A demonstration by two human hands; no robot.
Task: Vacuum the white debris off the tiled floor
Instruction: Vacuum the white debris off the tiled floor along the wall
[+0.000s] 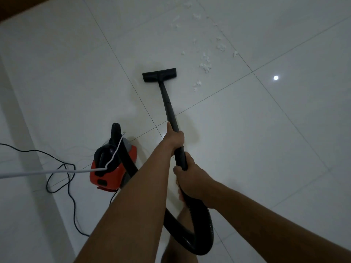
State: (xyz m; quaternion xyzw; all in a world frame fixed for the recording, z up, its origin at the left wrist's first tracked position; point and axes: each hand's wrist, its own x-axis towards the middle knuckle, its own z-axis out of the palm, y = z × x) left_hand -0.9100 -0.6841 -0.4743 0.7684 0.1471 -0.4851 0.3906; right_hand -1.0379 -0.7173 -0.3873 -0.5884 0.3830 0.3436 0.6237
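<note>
My left hand (173,138) clenches the black wand (168,99) farther up to steer. My right hand (190,179) wraps its near end to push. The floor head (159,74) sits flat on the tiled floor (266,130). The white debris (205,66) lies scattered just right of it and farther off.

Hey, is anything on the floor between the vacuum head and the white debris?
Nothing visible. Bare tile separates the head from the nearest debris, just to its right. The canister and cords lie well behind, nearer the person.
</note>
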